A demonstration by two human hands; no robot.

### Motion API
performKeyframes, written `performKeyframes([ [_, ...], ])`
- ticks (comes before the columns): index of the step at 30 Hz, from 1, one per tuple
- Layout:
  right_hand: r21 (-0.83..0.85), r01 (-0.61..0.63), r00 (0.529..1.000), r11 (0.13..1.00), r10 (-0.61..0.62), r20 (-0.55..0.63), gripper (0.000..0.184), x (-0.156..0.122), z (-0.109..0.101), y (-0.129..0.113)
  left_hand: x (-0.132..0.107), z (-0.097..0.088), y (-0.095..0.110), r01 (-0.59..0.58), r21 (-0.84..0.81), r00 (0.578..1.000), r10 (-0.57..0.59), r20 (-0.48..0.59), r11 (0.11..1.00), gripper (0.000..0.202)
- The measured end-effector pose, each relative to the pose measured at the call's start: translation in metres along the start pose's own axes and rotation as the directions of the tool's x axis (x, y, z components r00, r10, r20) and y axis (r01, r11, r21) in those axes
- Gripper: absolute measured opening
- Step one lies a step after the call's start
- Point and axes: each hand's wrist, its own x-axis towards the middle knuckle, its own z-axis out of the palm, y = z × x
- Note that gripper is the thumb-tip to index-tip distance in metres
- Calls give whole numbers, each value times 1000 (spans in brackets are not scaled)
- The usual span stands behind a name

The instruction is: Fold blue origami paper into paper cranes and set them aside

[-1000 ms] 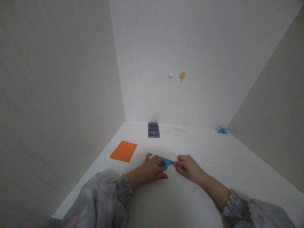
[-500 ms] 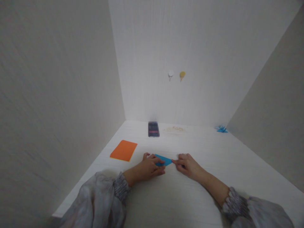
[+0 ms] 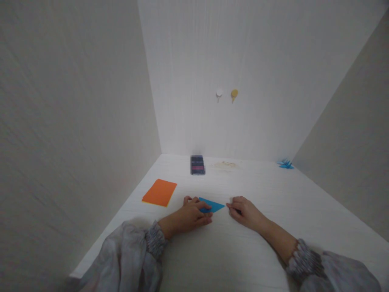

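A blue origami paper (image 3: pixel 216 206), folded to a narrow point on its right, lies on the white table. My left hand (image 3: pixel 194 213) rests over its left part, fingers spread and pressing it down; that end is hidden beneath them. Just past the paper's right tip is my right hand (image 3: pixel 243 211), apart from it by a small gap. Its fingers are curled in and nothing shows between them.
Orange paper sheets (image 3: pixel 159 192) lie to the left. A dark blurred-out object (image 3: pixel 197 165) sits near the back wall. In the far right corner is a folded blue paper piece (image 3: pixel 285 164). A white hook (image 3: pixel 219 93) and a yellow hook (image 3: pixel 234 94) are on the wall.
My right hand has slid slightly right, off the paper's tip, which now shows fully. My left hand stays on the paper. The view has shifted a little.
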Motion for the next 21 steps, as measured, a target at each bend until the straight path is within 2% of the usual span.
performKeyframes([
  [3, -18, 23, 999, 1000, -24, -21, 31, 1, -5, -6, 3, 1, -1, 1, -10, 1000, -1, 13, 1000, 34],
  [6, -51, 105, 992, 993, -101, 73, 34, 5, -9, -14, 4, 2, -2, 1, -2, 1000, -1, 4, 1000, 35],
  [9, -63, 90, 991, 994, -84, 100, 33, 7, -9, -16, 4, 4, -4, -8, 19, 1000, 8, 4, 1000, 35],
  [21, -68, 45, 997, 997, -41, 63, 43, 5, -6, -5, -2, 5, -10, -18, 0, 1000, 18, -4, 1000, 34],
])
